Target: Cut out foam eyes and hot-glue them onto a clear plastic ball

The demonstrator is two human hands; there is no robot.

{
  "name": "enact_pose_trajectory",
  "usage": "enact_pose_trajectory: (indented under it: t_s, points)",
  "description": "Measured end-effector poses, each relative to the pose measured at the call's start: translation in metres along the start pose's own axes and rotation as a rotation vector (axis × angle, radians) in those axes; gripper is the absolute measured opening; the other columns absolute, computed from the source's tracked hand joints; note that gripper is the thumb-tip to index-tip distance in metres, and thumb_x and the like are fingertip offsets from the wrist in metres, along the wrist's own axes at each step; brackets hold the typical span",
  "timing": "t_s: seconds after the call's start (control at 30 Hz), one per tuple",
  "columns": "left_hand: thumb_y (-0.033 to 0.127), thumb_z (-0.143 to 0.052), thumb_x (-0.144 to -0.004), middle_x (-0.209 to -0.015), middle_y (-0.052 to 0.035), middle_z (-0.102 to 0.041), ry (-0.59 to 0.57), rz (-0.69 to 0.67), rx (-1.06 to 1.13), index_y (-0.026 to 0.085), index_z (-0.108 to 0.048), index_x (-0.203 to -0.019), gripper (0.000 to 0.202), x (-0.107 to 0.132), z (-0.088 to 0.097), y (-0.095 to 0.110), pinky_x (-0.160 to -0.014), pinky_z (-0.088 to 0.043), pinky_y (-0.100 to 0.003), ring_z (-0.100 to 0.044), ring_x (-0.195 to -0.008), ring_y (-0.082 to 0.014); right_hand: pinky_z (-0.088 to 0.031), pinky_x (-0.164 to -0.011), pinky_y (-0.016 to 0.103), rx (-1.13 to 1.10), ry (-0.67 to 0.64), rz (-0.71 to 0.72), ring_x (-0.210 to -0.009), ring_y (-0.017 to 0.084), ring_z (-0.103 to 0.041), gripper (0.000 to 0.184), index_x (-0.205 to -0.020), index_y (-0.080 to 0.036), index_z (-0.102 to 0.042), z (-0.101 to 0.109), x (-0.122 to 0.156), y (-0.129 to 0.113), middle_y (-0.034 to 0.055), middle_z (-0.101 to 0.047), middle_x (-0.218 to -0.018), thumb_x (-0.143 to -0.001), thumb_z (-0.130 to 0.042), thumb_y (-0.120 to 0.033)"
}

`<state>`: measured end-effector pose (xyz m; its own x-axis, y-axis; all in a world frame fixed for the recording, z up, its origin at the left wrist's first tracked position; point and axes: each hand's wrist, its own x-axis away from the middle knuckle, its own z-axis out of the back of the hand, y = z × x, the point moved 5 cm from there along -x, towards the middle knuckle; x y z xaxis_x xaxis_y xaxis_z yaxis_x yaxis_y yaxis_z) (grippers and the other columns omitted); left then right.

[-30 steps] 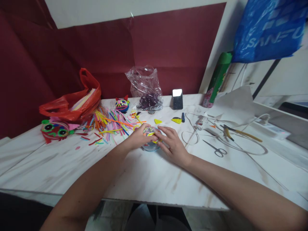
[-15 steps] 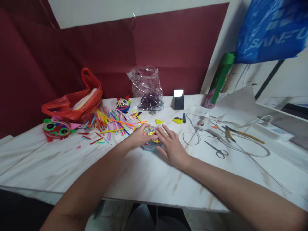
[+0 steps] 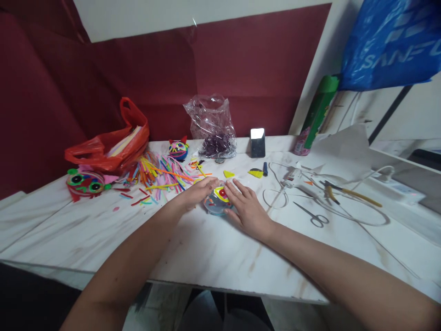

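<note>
A clear rounded plastic piece (image 3: 215,207) sits on the table between my hands, with a yellow and red eye-like shape on its top. My right hand (image 3: 246,204) holds its right side, fingers over the far part and thumb at the near edge. At its upper left, my left hand (image 3: 198,192) has its fingers stretched out and slightly blurred; whether they touch it is unclear. Beyond the hands lie a yellow piece (image 3: 228,174) and another yellow piece (image 3: 255,174) beside a small dark blue tube (image 3: 265,168).
Pipe cleaners (image 3: 161,172) lie left, near a decorated red figure (image 3: 86,183), a blue cat-faced ball (image 3: 178,149) and a red bag (image 3: 113,147). A clear bag (image 3: 213,133) and phone (image 3: 257,143) stand behind. Scissors (image 3: 315,216), pliers (image 3: 332,191) and a glue gun (image 3: 292,177) lie right.
My left hand has moved left off the top of the plastic piece, uncovering the yellow and red shape. The right hand stays on it. The view has shifted slightly.
</note>
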<state>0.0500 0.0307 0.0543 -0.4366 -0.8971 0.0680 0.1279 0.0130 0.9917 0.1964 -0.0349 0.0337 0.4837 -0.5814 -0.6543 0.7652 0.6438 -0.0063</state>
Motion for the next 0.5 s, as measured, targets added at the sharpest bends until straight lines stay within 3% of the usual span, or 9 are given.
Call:
enact_pose_trajectory:
  t_s: [0.2,0.5]
  points:
    - [0.074,-0.064,-0.062,-0.104,-0.0089,-0.069,-0.019,0.047,0.094,0.022,-0.058,-0.113,0.074,-0.0043,0.0065,-0.0060,-0.069,-0.053,-0.032,-0.067,-0.090,-0.0245,-0.039,-0.101,0.052,-0.013,0.008,-0.004,-0.141,0.033,-0.026,0.061,-0.149,-0.013,-0.028,-0.0015,0.0011,0.0021,0.0173,-0.039,-0.149,-0.094,-0.045,-0.033]
    - [0.066,-0.071,-0.060,-0.086,-0.0013,-0.066,-0.030,0.023,0.058,0.023,-0.056,-0.107,0.065,-0.0009,0.0029,-0.0039,-0.057,-0.049,-0.024,-0.065,-0.070,-0.0159,-0.039,-0.100,0.053,-0.027,0.019,0.001,-0.140,0.033,-0.029,0.063,-0.150,-0.017,-0.024,-0.0020,0.0017,0.0012,0.0163,-0.039,-0.149,-0.094,-0.046,-0.034]
